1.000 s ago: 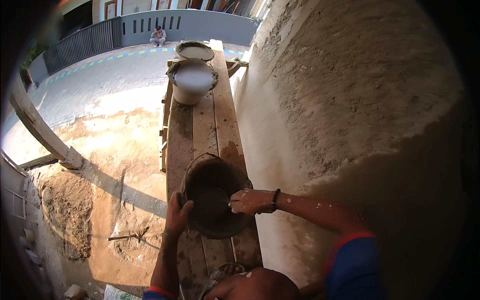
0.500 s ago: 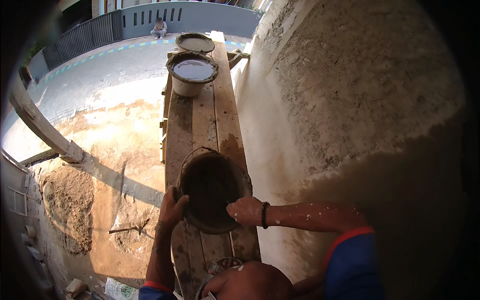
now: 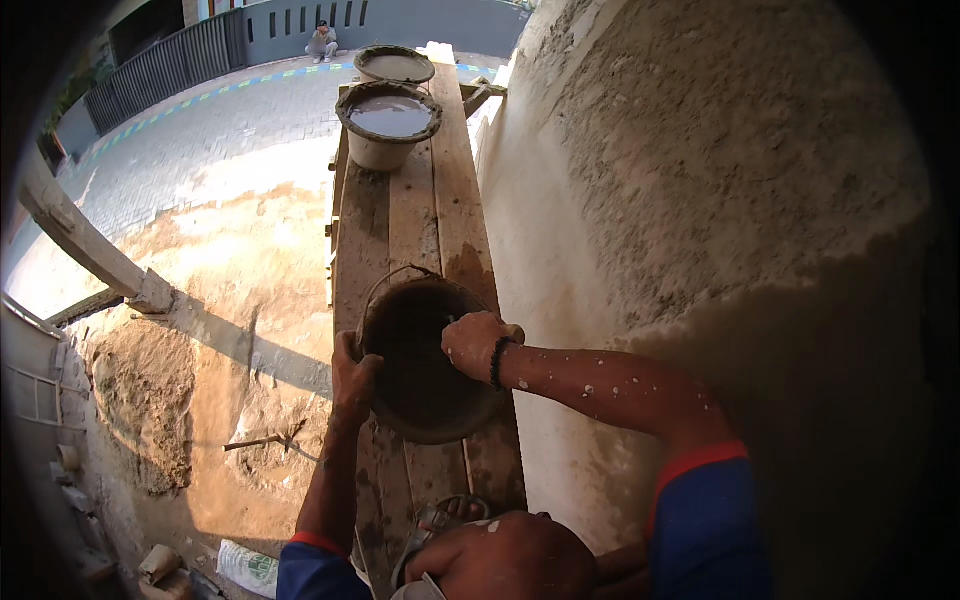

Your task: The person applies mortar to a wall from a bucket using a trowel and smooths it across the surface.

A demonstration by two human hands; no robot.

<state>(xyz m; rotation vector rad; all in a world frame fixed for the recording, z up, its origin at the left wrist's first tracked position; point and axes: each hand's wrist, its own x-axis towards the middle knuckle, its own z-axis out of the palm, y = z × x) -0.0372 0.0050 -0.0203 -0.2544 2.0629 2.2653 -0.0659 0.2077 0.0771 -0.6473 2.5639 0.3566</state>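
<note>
A dark, mortar-stained bucket with a thin wire handle leans on the planks in front of me, its mouth facing up toward me. My left hand is closed on its left rim, thumb inside. Over the right part of the mouth, my right hand is a fist around a wooden-handled tool. The rounded handle end sticks out behind the wrist side; its working end is lost in the bucket's shadow. How much lies inside the bucket is too dark to tell.
A narrow plank platform runs ahead, holding a pail of water and another filled basin. A rough, part-plastered wall rises close on the right. Sandy ground with a sand heap lies lower left. A person sits far off.
My right hand has moved forward and slightly left over the bucket's mouth, and the tool's handle end now shows. The left hand keeps its hold on the rim.
</note>
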